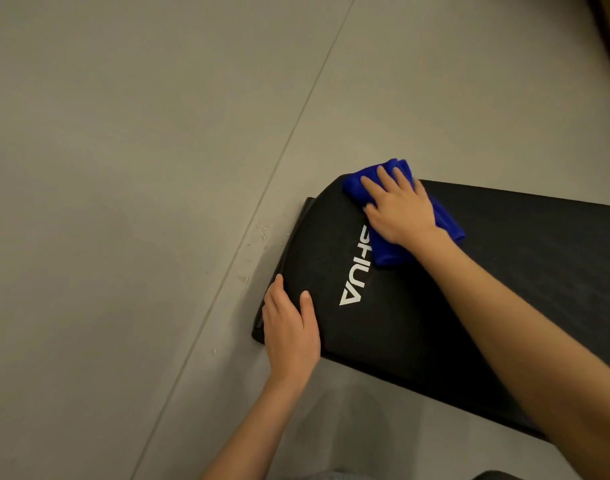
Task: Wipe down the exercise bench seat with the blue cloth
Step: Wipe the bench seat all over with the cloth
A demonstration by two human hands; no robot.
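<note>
A black padded bench seat with white lettering runs from the centre of the view to the right edge. A folded blue cloth lies on its far end. My right hand presses flat on the cloth, fingers straight and spread toward the seat's far corner. My left hand rests on the seat's near left corner, thumb on top of the pad and fingers wrapped over its edge.
Grey floor surrounds the bench, with a thin seam line running diagonally just left of the seat's end. Small bits of white debris lie on the floor by that seam. A dark edge shows at the top right corner.
</note>
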